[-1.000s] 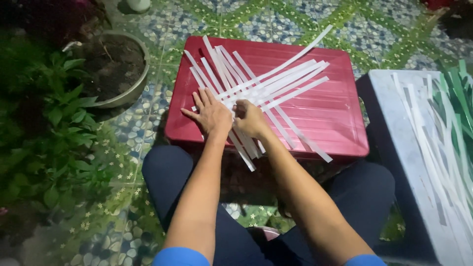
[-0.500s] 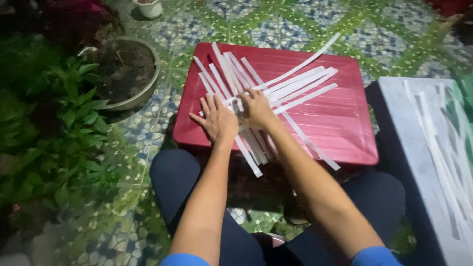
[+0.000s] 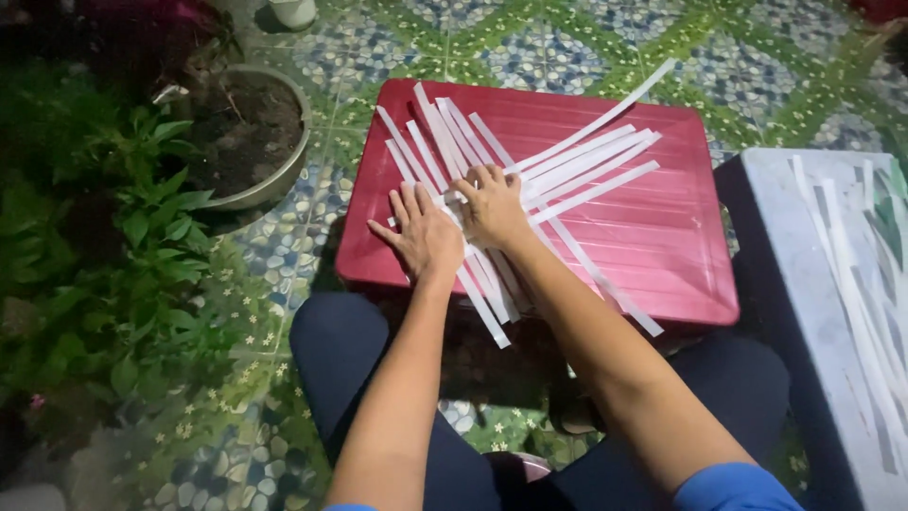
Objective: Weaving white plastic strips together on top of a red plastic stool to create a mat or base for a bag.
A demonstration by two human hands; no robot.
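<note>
Several long white strips [image 3: 586, 156] lie crossed on a red plastic stool top [image 3: 653, 246]. My left hand [image 3: 424, 237] rests flat with fingers spread on the strips near the stool's front left. My right hand [image 3: 492, 203] presses down where the strips cross, fingers curled over them. Some strip ends [image 3: 492, 317] stick out past the stool's front edge, above my knees.
A grey table [image 3: 813, 312] at the right carries more white and green strips [image 3: 851, 274]. A round pot of soil [image 3: 248, 132] and leafy green plants [image 3: 104, 255] stand at the left. The floor is patterned tile [image 3: 530, 47].
Both hands stay pressed on the crossing strips; the right hand has shifted slightly over the weave. The view has drifted a little.
</note>
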